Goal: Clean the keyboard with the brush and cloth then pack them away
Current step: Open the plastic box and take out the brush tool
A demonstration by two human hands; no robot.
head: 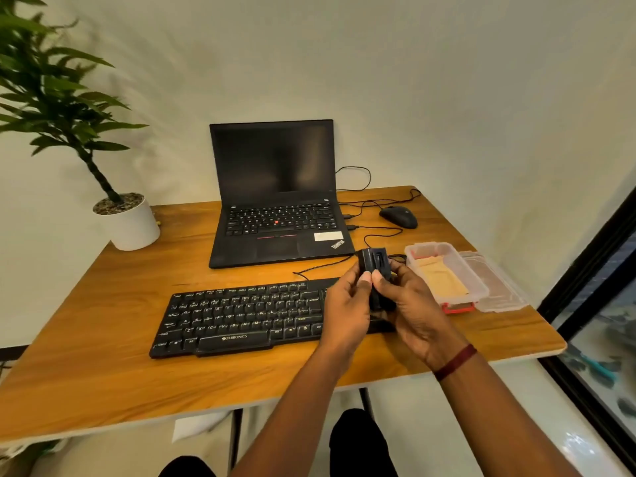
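Observation:
A black keyboard (241,315) lies on the wooden table (103,356) in front of me. Above its right end, both hands hold a small black brush (373,263). My left hand (344,311) pinches its lower left side with thumb and fingers. My right hand (409,311) grips it from the right, thumb on the front. A yellow cloth (444,280) lies inside an open clear plastic box (480,290) to the right of the keyboard.
An open black laptop (275,201) stands behind the keyboard, cables trailing to a black mouse (398,216) at the back right. The box's clear lid (499,287) lies beside the box. A potted plant (127,222) stands at the table's back left. A window frame runs along the right.

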